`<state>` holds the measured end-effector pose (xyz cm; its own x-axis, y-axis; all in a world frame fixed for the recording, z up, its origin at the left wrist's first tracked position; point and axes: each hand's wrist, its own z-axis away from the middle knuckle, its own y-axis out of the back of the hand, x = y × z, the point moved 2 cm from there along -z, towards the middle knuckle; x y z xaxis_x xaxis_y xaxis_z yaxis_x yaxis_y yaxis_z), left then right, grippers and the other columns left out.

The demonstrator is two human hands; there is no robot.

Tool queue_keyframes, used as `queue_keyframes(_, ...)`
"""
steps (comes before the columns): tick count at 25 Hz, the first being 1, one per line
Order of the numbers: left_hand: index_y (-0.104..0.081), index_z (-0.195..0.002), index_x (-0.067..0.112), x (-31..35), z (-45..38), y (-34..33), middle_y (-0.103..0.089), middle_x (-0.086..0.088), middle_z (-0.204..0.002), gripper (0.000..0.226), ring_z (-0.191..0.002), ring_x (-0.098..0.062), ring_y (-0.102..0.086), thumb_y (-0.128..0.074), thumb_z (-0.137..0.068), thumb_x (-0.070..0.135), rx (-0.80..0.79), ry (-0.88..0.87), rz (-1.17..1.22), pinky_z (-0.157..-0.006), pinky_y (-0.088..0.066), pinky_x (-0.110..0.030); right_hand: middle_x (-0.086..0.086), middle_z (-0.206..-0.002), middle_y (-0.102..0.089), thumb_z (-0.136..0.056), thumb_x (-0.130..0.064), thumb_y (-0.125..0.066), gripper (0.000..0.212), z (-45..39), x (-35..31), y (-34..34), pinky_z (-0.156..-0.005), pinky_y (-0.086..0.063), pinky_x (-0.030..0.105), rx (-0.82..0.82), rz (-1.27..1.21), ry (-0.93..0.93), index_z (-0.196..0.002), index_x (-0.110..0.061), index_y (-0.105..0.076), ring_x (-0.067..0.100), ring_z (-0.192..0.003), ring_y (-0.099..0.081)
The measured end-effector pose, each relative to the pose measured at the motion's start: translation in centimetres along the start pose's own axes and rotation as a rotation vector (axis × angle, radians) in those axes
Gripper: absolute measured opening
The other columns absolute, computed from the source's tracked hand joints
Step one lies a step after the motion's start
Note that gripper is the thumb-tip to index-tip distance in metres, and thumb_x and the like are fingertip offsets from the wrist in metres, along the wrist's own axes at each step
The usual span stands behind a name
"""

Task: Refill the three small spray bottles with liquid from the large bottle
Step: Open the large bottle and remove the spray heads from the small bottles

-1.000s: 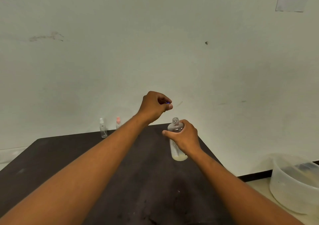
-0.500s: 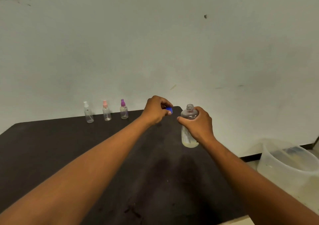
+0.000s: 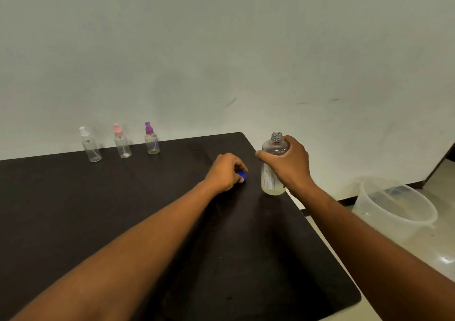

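The large clear bottle (image 3: 270,173) stands uncapped near the table's right edge, with a little pale liquid at its bottom. My right hand (image 3: 288,163) grips it round the shoulder. Just left of it, my left hand (image 3: 225,172) pinches the blue cap (image 3: 242,176) low at the dark table (image 3: 123,210). Three small spray bottles stand in a row at the back edge: one with a white top (image 3: 89,146), one with a pink top (image 3: 121,142) and one with a purple top (image 3: 151,140).
A pale wall rises right behind the table. On the floor to the right sits a translucent plastic bucket (image 3: 394,212). The table's right edge runs close beside the large bottle.
My left hand has come down from above the bottle's mouth to the table surface with the blue cap. The view has tilted down, so all three spray bottles now show.
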<state>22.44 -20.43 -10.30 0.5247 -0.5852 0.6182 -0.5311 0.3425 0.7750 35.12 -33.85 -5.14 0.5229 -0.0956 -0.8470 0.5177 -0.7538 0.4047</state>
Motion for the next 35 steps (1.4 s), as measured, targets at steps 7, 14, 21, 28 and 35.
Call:
queue_keyframes(7,-0.074,-0.117,0.017,-0.5,0.5,-0.6,-0.073,-0.003,-0.117,0.041,-0.113,-0.018,-0.065,-0.083,-0.079,0.004,0.019,-0.006,0.01,-0.101,-0.053,-0.037,-0.011,-0.088,-0.066,-0.074,-0.038,-0.085,0.038,0.3,-0.9,-1.2,-0.065,-0.044,0.018,-0.007,-0.007,0.01,-0.098,-0.019,-0.064,0.005,-0.081,-0.064)
queue_keyframes(14,-0.058,-0.141,0.022,-3.0,3.2,4.1,-0.061,-0.003,-0.143,0.051,-0.132,-0.019,-0.055,-0.071,-0.093,0.017,0.147,-0.045,0.004,-0.112,-0.045,-0.04,-0.009,-0.092,-0.069,-0.073,-0.042,-0.084,0.039,0.4,-3.8,-3.9,-0.073,-0.05,0.025,-0.022,-0.045,0.05,-0.099,-0.02,-0.066,0.009,-0.085,-0.066)
queue_keyframes(21,-0.036,-0.155,0.015,-6.8,6.8,10.3,-0.043,-0.01,-0.156,0.066,-0.146,-0.026,-0.037,-0.062,-0.099,0.036,0.256,-0.004,-0.151,-0.121,-0.032,-0.045,-0.011,-0.089,-0.068,-0.071,-0.043,-0.086,0.039,0.7,-6.4,-9.4,-0.068,-0.045,0.019,-0.094,-0.095,0.076,-0.096,-0.021,-0.066,0.004,-0.082,-0.065)
queue_keyframes(28,-0.028,-0.159,0.017,-9.6,8.5,11.1,-0.031,-0.006,-0.164,0.069,-0.153,-0.026,-0.024,-0.058,-0.1,0.039,0.226,-0.006,-0.18,-0.125,-0.02,-0.044,-0.009,-0.089,-0.069,-0.069,-0.04,-0.09,0.043,1.1,-5.9,-13.1,-0.065,-0.044,0.015,-0.136,-0.133,0.037,-0.097,-0.017,-0.067,0.003,-0.08,-0.066)
queue_keyframes(35,-0.027,-0.159,0.018,-10.6,9.2,10.9,-0.031,-0.005,-0.164,0.076,-0.153,-0.025,-0.023,-0.063,-0.096,0.042,0.221,0.007,-0.168,-0.126,-0.02,-0.046,-0.01,-0.093,-0.068,-0.067,-0.038,-0.093,0.05,1.3,-4.6,-14.0,-0.07,-0.048,0.015,-0.15,-0.146,0.034,-0.103,-0.019,-0.065,0.005,-0.086,-0.067)
